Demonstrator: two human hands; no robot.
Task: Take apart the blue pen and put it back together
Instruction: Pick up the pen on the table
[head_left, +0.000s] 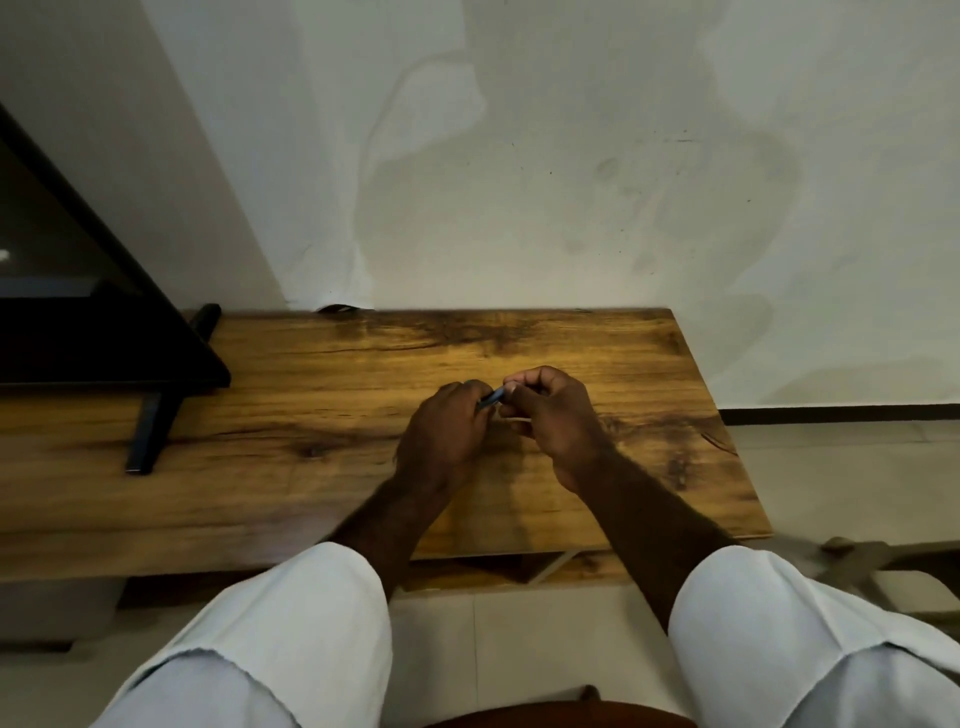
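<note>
Pen (491, 399), blue, sits mid-frame over our wooden table (322, 395) by a stained white wall (545, 156); our left hand (441, 434) and right hand (545, 415) both pinch it, mostly hidden, perhaps still assembled.

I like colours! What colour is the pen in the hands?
Blue pen, seen in the head view.

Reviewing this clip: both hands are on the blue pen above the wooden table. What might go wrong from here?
1. The blue pen is mostly hidden between the left hand and right hand; small inner parts could slip out unseen.
2. A dropped part might roll off the wooden table, whose right edge is close.
</note>
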